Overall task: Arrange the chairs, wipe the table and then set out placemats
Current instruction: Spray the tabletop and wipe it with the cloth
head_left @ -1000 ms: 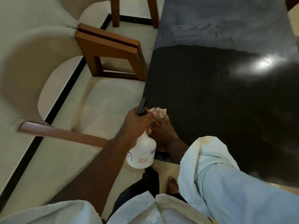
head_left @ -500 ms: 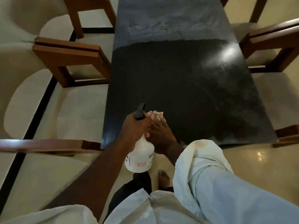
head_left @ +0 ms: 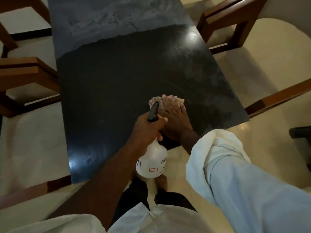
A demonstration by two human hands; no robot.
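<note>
Cloth point(head_left: 165, 100) slid rightward under right hand point(head_left: 175, 120), table point(head_left: 107, 91) lengthwise away

Black table, brown chairs, cream floor

The table point(head_left: 117, 84) is glossy black (greyer at its far end); the spray bottle point(head_left: 152, 163) translucent white with a black trigger; the cloth point(head_left: 170, 99) pale pinkish; the sleeve point(head_left: 252, 190) light blue.

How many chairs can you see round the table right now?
4, all partly cropped: a chair at the table's left edge, another far left, one at the far right, one near right. More may sit outside the view.
</note>
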